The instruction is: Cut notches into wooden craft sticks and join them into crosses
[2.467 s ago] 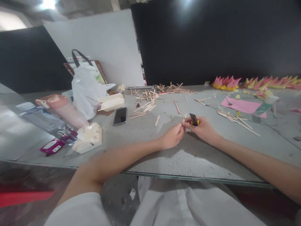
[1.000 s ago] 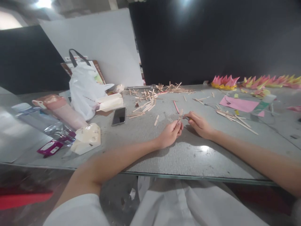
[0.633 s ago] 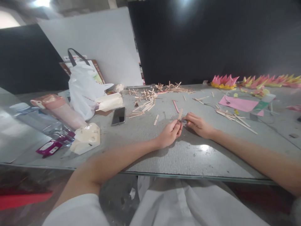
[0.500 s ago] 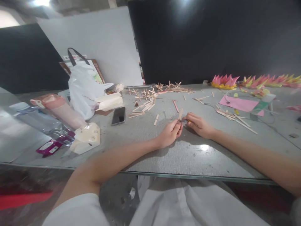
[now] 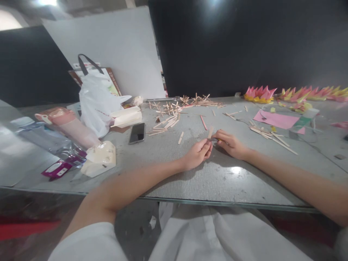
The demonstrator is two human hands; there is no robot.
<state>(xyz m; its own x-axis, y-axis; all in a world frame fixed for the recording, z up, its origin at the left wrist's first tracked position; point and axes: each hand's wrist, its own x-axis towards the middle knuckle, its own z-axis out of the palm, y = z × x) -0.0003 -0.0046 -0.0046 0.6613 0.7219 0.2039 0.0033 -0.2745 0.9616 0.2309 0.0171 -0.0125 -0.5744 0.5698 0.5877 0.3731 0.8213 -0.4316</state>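
Grey table (image 5: pixel 223 181) fills the view, my forearms resting on it. Behind it a black board (image 5: pixel 244 47) and a white board (image 5: pixel 108 47). Far left: white plastic bag (image 5: pixel 95 105) with a handled paper bag behind it, clear bottle (image 5: pixel 40 136) lying down, pink bottle (image 5: pixel 70 125) next to it, cream packet (image 5: pixel 100 158) at the near left. Row of pink and yellow paper flowers (image 5: pixel 261 94) along the back right edge, pink paper sheet (image 5: pixel 276 119) in front of them. Phone (image 5: pixel 137 132) flat, screen up, left of centre. Heap of wooden sticks (image 5: pixel 176 108) at the back centre, more loose sticks (image 5: pixel 272 136) at right.

My left hand (image 5: pixel 197 156) sits mid-table, fingers pinched together on a short wooden stick (image 5: pixel 210 132), which stands tilted up from my fingertips, just above the table. My right hand (image 5: pixel 231 145) is right beside it, fingertips closed on a small dark tool (image 5: pixel 214 139) that meets the stick's lower end; too small to say what tool. Both hands nearly touch.
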